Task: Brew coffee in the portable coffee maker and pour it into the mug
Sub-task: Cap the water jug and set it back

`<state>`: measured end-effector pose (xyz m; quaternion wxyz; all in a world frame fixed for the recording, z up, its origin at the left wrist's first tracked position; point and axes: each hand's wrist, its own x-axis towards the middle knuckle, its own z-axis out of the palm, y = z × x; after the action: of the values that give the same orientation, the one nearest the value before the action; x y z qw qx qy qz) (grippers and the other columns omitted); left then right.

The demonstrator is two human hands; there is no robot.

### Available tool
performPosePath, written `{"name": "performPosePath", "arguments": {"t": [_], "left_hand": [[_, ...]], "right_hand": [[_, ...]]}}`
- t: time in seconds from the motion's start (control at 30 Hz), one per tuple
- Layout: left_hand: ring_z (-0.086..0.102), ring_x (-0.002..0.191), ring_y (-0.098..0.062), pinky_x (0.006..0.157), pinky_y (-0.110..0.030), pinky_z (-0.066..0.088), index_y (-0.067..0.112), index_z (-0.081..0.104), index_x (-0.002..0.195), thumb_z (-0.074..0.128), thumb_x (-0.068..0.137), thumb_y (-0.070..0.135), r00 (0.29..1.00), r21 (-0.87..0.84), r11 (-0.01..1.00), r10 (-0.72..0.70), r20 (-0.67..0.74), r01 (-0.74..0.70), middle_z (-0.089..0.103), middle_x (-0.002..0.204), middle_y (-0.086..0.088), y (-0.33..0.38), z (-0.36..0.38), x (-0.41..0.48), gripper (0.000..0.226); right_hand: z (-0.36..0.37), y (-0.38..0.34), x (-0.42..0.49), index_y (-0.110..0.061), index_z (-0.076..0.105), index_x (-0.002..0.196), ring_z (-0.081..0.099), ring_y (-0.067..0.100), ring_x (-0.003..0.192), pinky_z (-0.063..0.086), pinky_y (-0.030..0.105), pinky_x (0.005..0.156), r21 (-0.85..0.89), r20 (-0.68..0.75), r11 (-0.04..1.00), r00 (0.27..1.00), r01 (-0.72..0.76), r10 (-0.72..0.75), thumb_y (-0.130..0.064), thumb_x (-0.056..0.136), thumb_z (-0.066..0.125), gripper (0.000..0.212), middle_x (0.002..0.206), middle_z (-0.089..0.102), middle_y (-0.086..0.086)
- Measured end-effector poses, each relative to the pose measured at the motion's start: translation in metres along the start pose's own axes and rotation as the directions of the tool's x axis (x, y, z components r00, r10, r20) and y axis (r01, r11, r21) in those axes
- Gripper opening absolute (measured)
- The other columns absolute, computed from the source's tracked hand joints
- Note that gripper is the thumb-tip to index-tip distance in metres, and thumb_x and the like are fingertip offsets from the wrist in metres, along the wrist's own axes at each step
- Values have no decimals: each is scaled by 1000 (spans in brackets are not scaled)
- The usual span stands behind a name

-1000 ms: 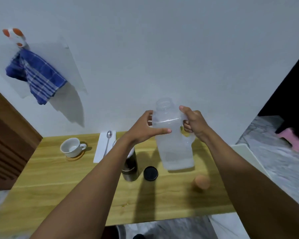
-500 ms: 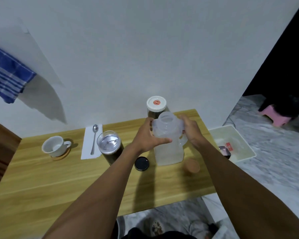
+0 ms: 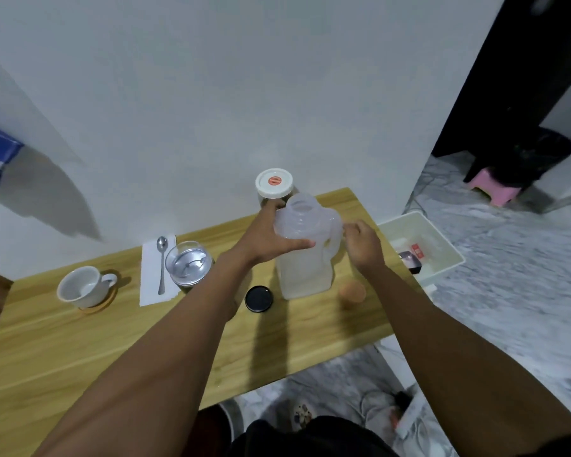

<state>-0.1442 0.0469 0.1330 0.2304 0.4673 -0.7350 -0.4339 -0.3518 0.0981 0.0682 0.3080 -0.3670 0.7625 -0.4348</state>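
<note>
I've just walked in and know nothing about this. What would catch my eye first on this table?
Probably the translucent jug, upright at mid-table, with the left hand gripping its shoulder and the right hand at its handle. Just left of it stands the open coffee maker, with a black lid lying between them, nearer the camera. Farther left, a white mug sits on a coaster.
</note>
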Motion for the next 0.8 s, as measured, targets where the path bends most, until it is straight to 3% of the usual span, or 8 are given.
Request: {"name": "performPosePath", "arguments": {"t": [0.07, 0.23, 0.33, 0.4, 0.53, 0.7, 0.8], "left_hand": [[55, 112, 7, 89, -18, 45, 28, 51, 132, 94, 62, 43, 999, 3, 999, 51, 11, -51, 59, 127, 17, 4, -1, 2, 83], [57, 120, -9, 102, -30, 47, 26, 54, 138, 93, 65, 42, 997, 36, 996, 75, 26, -76, 61, 133, 12, 2, -4, 6, 84], [58, 119, -13, 103, -34, 48, 22, 56, 135, 93, 65, 41, 998, 64, 996, 66, 21, -68, 62, 131, 8, 2, -5, 8, 81], [59, 118, -13, 103, -36, 49, 21, 56, 134, 93, 65, 40, 998, 64, 996, 62, 20, -63, 62, 130, 7, 2, -4, 8, 80], [58, 120, -16, 105, -40, 48, 22, 54, 137, 93, 65, 42, 998, 71, 996, 56, 23, -58, 61, 132, 6, 2, -5, 8, 84], [58, 117, -14, 105, -39, 49, 20, 54, 135, 93, 64, 42, 998, 80, 995, 54, 31, -57, 61, 130, 6, 3, -6, 8, 84], [59, 117, -16, 104, -41, 49, 19, 56, 132, 94, 60, 47, 998, 102, 993, 54, 43, -58, 62, 129, 5, 6, -7, 6, 86]], "right_hand": [[-3, 29, -8, -13, 62, 107, 58, 27, 91, 43, 34, 74, -189, 53, 982, 998, -26, 37, -25, 93, 54, 20, 107, 65, 10], [4, 81, -28, -18, 45, 142, 49, 33, 125, 44, 40, 101, -475, 201, 880, 970, -25, 136, -35, 83, 71, 67, 139, 44, 16], [12, 93, -33, -24, 34, 149, 45, 31, 129, 44, 43, 102, -545, 229, 838, 960, -10, 160, -37, 82, 71, 78, 142, 39, 12], [16, 101, -36, -24, 35, 148, 49, 32, 124, 46, 42, 99, -579, 226, 815, 963, 11, 148, -34, 86, 67, 70, 138, 42, 13], [18, 108, -42, -13, 41, 143, 55, 36, 115, 48, 40, 94, -563, 173, 825, 983, 48, 61, -29, 92, 63, 58, 128, 51, 21], [-3, 62, -43, -10, 47, 137, 57, 35, 111, 49, 41, 90, -298, -50, 954, 999, -36, 22, -40, 85, 68, 63, 122, 59, 17], [-26, 18, -43, -6, 60, 121, 58, 34, 104, 47, 41, 87, -227, -160, 966, 974, 123, -161, -41, 86, 58, 50, 113, 63, 15]]}}
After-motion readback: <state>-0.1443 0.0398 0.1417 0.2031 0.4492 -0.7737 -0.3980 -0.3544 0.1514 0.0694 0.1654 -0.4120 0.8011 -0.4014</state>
